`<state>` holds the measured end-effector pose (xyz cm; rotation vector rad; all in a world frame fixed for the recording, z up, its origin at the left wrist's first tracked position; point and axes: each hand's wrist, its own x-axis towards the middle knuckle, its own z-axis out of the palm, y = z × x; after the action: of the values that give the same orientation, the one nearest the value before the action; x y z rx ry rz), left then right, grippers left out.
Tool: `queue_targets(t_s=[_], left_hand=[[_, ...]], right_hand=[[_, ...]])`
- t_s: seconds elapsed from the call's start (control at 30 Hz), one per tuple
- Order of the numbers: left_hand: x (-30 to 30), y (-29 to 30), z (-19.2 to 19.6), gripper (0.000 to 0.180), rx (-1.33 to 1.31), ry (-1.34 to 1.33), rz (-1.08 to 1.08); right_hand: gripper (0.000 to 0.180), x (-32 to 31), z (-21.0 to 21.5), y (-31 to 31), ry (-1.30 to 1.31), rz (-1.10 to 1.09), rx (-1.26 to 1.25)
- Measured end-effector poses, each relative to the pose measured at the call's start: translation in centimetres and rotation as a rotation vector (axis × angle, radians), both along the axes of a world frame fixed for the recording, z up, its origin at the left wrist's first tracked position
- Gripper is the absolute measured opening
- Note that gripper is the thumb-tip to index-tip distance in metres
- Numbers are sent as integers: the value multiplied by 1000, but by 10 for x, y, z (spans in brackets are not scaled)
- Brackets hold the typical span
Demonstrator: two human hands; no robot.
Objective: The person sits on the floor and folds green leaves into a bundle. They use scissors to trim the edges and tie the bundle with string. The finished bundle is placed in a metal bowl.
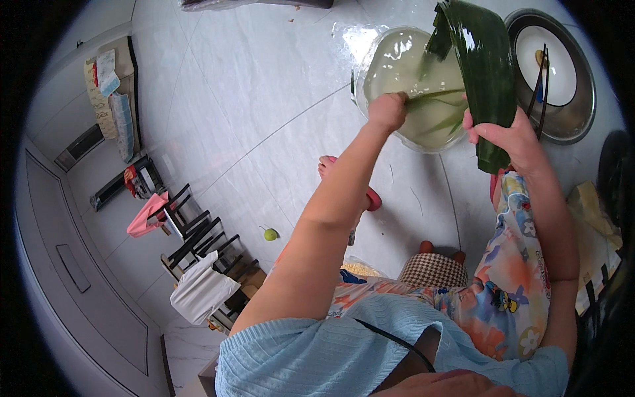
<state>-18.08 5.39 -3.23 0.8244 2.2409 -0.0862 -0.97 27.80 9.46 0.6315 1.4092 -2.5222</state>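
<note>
A bundle of long, wet, dark green leaves (488, 66) is gripped by my right hand (508, 135), with its cut ends pointing toward me. The leaves' far part bends over the right rim of a round, clear basin (433, 147) of cloudy, pale yellowish water. My left hand (388, 111) is closed at the basin's near left edge, pinching the end of a single green leaf (433, 96) that stretches across the water toward the bundle. Another leaf lies partly under the water beside it.
Right of the basin, a metal bowl (577, 126) holds a white plate (562, 86) and dark chopsticks (544, 92). A green fruit (270, 234) lies on the tiled floor. Black racks with a white cloth (205, 291) stand at the left. A checkered stool (433, 270) is near my legs.
</note>
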Motion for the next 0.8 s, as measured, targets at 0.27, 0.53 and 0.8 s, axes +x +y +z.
queue_targets(t_s=[0.27, 0.53, 0.8], left_hand=[[-42, -9, 81, 31, 175, -474, 560], [-49, -39, 86, 36, 570, -1024, 1359], [43, -37, 60, 42, 559, -1330, 1543]], right_hand=[[46, 7, -17, -5, -4, -90, -121], [38, 11, -32, -17, -72, -131, -260], [28, 14, -49, -35, -174, -46, -213]])
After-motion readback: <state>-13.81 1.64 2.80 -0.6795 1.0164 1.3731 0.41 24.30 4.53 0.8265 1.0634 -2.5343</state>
